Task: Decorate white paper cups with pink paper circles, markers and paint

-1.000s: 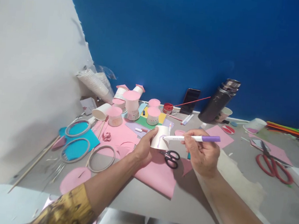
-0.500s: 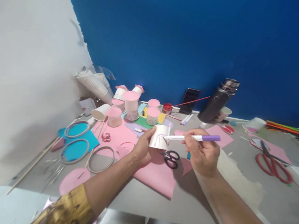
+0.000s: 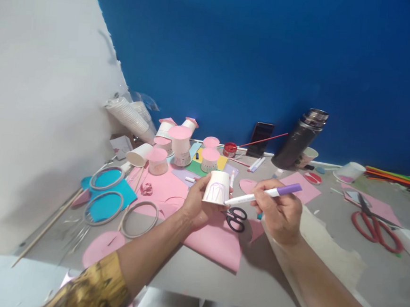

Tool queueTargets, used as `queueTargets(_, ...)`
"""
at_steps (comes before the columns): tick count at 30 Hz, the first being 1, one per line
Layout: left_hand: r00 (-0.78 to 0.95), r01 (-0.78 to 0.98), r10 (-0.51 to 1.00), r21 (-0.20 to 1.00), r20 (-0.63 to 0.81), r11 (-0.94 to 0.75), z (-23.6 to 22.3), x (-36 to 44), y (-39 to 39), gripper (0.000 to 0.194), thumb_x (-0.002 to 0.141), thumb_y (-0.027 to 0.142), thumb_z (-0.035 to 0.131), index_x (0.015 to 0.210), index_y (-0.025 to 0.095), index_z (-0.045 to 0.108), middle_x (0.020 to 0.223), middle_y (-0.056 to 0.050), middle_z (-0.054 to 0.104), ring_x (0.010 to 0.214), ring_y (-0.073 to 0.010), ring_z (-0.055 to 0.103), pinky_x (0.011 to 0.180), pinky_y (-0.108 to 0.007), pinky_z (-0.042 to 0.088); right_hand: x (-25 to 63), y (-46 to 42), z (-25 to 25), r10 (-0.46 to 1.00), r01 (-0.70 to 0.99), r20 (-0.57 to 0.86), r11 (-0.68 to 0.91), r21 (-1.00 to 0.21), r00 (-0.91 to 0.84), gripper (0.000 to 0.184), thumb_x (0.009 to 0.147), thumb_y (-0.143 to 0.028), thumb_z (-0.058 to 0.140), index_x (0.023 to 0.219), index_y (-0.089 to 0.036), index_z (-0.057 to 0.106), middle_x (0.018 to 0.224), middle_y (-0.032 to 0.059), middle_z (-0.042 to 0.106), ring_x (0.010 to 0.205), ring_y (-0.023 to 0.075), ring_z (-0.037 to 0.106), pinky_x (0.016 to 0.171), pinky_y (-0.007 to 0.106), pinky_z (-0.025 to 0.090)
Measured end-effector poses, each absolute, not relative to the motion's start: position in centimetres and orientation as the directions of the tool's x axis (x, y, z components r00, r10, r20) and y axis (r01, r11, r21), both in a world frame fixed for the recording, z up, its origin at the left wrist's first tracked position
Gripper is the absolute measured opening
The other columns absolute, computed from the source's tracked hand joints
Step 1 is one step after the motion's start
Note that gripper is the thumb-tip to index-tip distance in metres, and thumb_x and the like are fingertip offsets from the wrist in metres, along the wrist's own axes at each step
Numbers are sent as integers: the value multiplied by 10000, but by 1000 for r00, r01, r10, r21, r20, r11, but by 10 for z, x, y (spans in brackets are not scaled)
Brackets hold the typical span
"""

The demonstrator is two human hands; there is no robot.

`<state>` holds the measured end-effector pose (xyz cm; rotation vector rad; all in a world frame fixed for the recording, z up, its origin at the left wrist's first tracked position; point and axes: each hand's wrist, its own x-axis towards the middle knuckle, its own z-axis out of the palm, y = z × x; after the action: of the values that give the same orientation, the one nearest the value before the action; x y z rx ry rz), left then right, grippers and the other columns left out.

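Observation:
My left hand [image 3: 196, 201] is closed around a small white paper cup [image 3: 217, 187], held upside down above the table. Purple arch lines show on the cup's side. In my right hand [image 3: 281, 214] is a white marker with a purple cap end [image 3: 263, 194], gripped like a pen. Its tip touches the cup's lower right edge. Just below the cup, small black scissors [image 3: 236, 218] lie on a pink paper sheet [image 3: 215, 242].
Several cups with pink tops [image 3: 180, 145] stand at the back left beside a sleeve of stacked cups [image 3: 128, 113]. Three rings [image 3: 104, 207] lie on blue paper. A dark flask [image 3: 298, 138], a phone [image 3: 260, 139], a red paint pot [image 3: 230, 149] and red scissors [image 3: 375, 225] sit right.
The cup has turned in my left hand, so the purple arch drawing now faces me. The marker tip has dropped from the cup's middle to its lower edge.

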<state>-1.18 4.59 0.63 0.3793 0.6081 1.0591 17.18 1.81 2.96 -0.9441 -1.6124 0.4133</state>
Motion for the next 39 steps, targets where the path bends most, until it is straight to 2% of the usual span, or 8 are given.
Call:
queueTargets(6, 324, -685, 892, 571, -316, 452, 7, -11, 45, 462, 970, 421, 482, 1127, 46, 700, 766, -131, 702, 660, -253, 685, 573, -361, 551, 171, 19, 25, 767, 311, 638, 592, -743, 65, 174, 972, -344, 611, 895, -198, 666, 655, -16, 654, 485, 120, 554, 492, 250, 457)
queueTargets(14, 286, -681, 900, 591, -330, 433, 7, -9, 45, 442, 975, 421, 482, 1088, 54, 701, 773, -144, 718, 645, -246, 690, 555, -338, 545, 171, 20, 25, 763, 304, 643, 600, -740, 61, 170, 980, -333, 609, 904, -193, 669, 673, -11, 664, 495, 118, 567, 503, 248, 462)
queueTargets(20, 303, -685, 902, 587, -307, 431, 1, -8, 47, 423, 971, 427, 497, 1047, 62, 695, 771, -143, 720, 628, -246, 678, 543, -345, 542, 171, 19, 25, 782, 283, 623, 601, -748, -15, 158, 969, -304, 612, 862, -198, 659, 630, -29, 637, 498, 115, 564, 493, 234, 445)
queueTargets(24, 278, -699, 910, 586, -306, 410, 0, -7, 46, 374, 969, 403, 523, 992, 74, 699, 710, -107, 693, 613, -237, 675, 573, -343, 551, 171, 19, 24, 762, 294, 647, 617, -730, 8, 124, 971, -286, 617, 892, -206, 668, 655, -29, 648, 513, 113, 570, 510, 237, 450)
queueTargets(28, 236, -692, 917, 607, -321, 390, -1, -4, 46, 380, 978, 392, 519, 1051, 66, 701, 773, -130, 717, 663, -238, 686, 587, -329, 548, 171, 17, 25, 745, 326, 665, 643, -694, -53, 144, 967, -267, 613, 846, -205, 659, 668, -27, 645, 512, 109, 577, 526, 239, 459)
queueTargets(32, 212, -713, 923, 595, -323, 371, -2, -3, 46, 327, 953, 368, 580, 1019, 70, 696, 752, -111, 710, 630, -213, 669, 609, -319, 553, 171, 17, 27, 719, 365, 695, 650, -666, -10, 113, 968, -267, 614, 890, -207, 667, 663, -28, 648, 529, 120, 592, 529, 243, 461)
queueTargets(36, 229, -679, 915, 619, -333, 395, -1, -4, 45, 394, 958, 416, 559, 1024, 54, 699, 787, -149, 726, 664, -243, 685, 582, -333, 551, 171, 17, 28, 743, 351, 665, 644, -679, -76, 164, 970, -272, 596, 828, -204, 644, 635, -31, 627, 478, 110, 552, 498, 243, 446)
queueTargets(39, 216, -687, 920, 619, -326, 380, -2, -3, 45, 373, 950, 399, 583, 1043, 59, 704, 781, -126, 720, 652, -222, 673, 614, -325, 556, 169, 18, 28, 718, 364, 696, 656, -662, -28, 135, 972, -265, 599, 867, -204, 656, 667, -23, 643, 509, 116, 573, 507, 244, 457)
